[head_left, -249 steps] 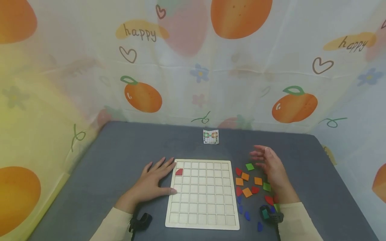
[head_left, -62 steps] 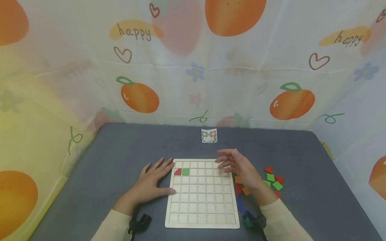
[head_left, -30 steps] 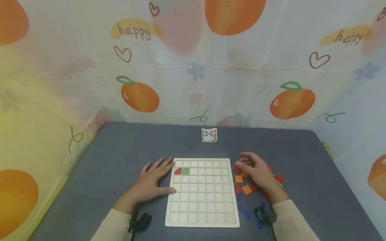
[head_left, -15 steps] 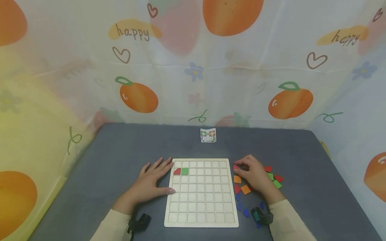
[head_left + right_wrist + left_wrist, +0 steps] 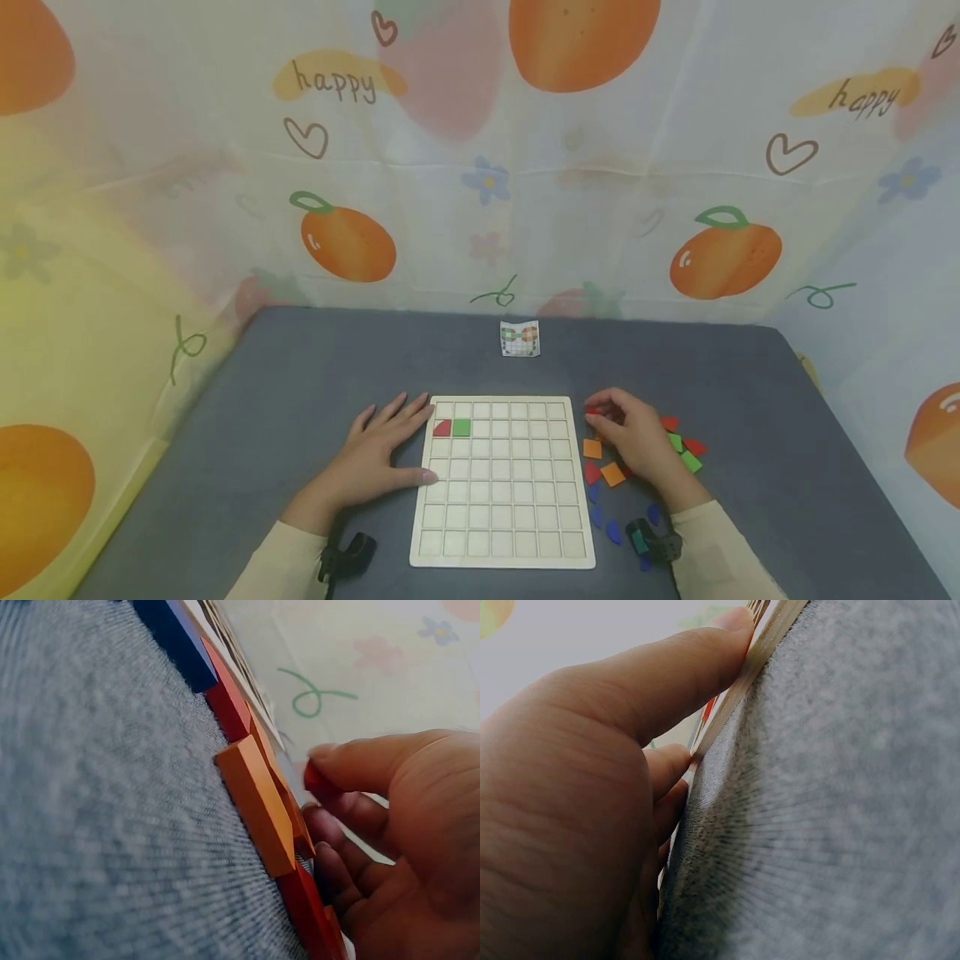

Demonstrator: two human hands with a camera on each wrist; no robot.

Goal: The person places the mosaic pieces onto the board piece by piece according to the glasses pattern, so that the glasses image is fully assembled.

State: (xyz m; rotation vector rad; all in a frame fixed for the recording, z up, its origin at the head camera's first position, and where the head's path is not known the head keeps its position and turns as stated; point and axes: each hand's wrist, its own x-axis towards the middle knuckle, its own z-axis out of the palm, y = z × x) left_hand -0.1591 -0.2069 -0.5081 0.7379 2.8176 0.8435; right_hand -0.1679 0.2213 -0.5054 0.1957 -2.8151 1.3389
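My left hand (image 5: 378,457) lies spread against the left side of a pale grid board (image 5: 495,500), its thumb (image 5: 697,664) on the rim. In the board's second row sit a red tile with a curved edge (image 5: 442,429) and a green square tile (image 5: 461,427), side by side. Just off the board's upper right corner, my right hand (image 5: 637,435) pinches a red tile (image 5: 321,782) between thumb and index finger. That tile is mostly covered by the fingers, so its full shape is hidden. Orange square tiles (image 5: 259,810) lie below this hand.
Right of the board lie several loose tiles: orange squares (image 5: 612,475), red pieces (image 5: 694,447), green squares (image 5: 691,462) and blue curved pieces (image 5: 613,532). A small card with a coloured grid pattern (image 5: 520,339) stands beyond the board. A printed cloth (image 5: 585,208) hangs behind the table.
A green square has come to lie beside the red tile on the board. My right hand has gone from over the board to the loose tiles and taken a red one. The left hand stays put.
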